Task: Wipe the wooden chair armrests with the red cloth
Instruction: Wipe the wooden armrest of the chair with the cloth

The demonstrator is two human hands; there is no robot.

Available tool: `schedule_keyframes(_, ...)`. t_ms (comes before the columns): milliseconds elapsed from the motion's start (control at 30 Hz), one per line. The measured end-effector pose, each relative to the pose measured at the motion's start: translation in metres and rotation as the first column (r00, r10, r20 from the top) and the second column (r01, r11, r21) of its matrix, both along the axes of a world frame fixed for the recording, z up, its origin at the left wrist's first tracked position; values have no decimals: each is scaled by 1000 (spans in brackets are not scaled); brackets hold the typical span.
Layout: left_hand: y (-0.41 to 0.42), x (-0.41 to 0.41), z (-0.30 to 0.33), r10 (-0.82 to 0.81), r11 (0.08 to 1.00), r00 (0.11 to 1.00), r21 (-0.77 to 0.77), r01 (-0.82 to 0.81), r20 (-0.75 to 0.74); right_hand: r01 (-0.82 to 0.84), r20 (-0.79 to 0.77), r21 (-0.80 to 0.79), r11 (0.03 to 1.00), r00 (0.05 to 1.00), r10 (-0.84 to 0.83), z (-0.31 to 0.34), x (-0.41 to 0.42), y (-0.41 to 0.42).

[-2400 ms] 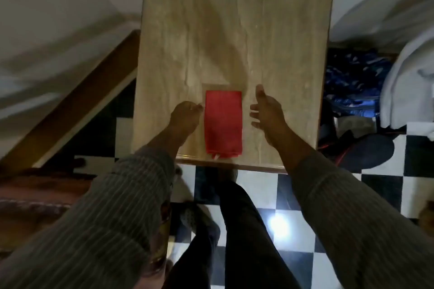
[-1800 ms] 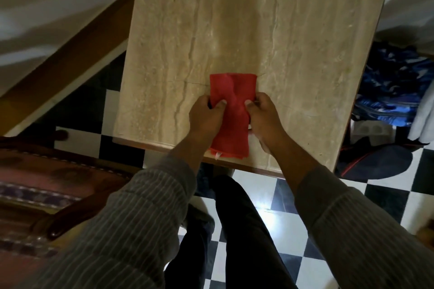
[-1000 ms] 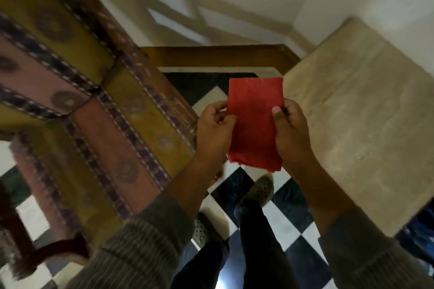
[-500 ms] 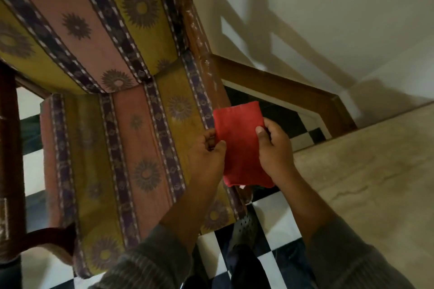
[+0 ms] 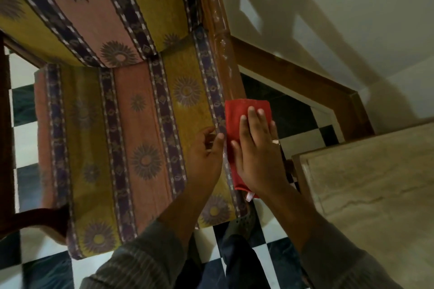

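The red cloth (image 5: 236, 115) lies folded over the chair's right wooden armrest (image 5: 229, 70), a glossy brown rail running up beside the striped seat cushion (image 5: 131, 129). My right hand (image 5: 256, 155) lies flat on top of the cloth, fingers spread, pressing it onto the rail. My left hand (image 5: 206, 155) rests at the cloth's left edge on the cushion border, thumb touching the cloth. The part of the armrest under the cloth is hidden. The left armrest (image 5: 30, 218) shows dark at the lower left.
A marble-topped table (image 5: 375, 185) stands close on the right. A wooden skirting (image 5: 305, 82) runs along the white wall behind. The floor is black and white tiles (image 5: 258, 260), with my legs and a shoe below the hands.
I lifted the cloth off the table with both hands, turned left to the chair, and now it lies on the right armrest under my flat right hand.
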State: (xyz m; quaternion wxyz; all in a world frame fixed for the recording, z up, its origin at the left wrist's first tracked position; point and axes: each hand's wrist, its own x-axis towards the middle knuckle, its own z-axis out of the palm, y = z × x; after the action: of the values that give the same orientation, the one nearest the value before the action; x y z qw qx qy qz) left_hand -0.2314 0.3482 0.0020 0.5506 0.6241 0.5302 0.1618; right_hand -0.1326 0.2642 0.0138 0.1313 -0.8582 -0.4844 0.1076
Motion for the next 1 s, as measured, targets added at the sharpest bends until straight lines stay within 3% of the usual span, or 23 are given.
schedule_keyframes(33,4,-7,-7,-99,981,987,153,117,-124,-29,23,-25,999,999,29,-2,1,3)
schedule_keyframes(100,15,-23,-28,-299,819,831,322,476,-469,-71,57,-52,996,996,74,-6,4,6)
schedule_keyframes(167,26,-33,-50,-395,633,624,292,717,-674,-102,62,-74,992,992,107,-7,8,7)
schedule_keyframes(233,32,-38,-71,-415,544,538,274,793,-734,-120,61,-84,989,990,125,-11,8,13)
schedule_keyframes(300,38,-37,-88,-412,554,548,278,785,-728,-127,60,-104,986,989,134,-11,9,19)
schedule_keyframes(467,58,-31,-127,-317,683,597,259,683,-737,-162,147,-112,981,973,177,-14,22,49)
schedule_keyframes(600,58,-25,-139,-288,673,638,323,665,-714,-151,166,-81,985,973,162,-14,35,68)
schedule_keyframes(867,63,-24,-145,-302,603,626,365,710,-719,-119,102,-22,993,987,121,-18,21,45)
schedule_keyframes(1000,62,-27,-154,-294,591,642,393,704,-708,-177,142,-106,978,971,191,-18,23,45)
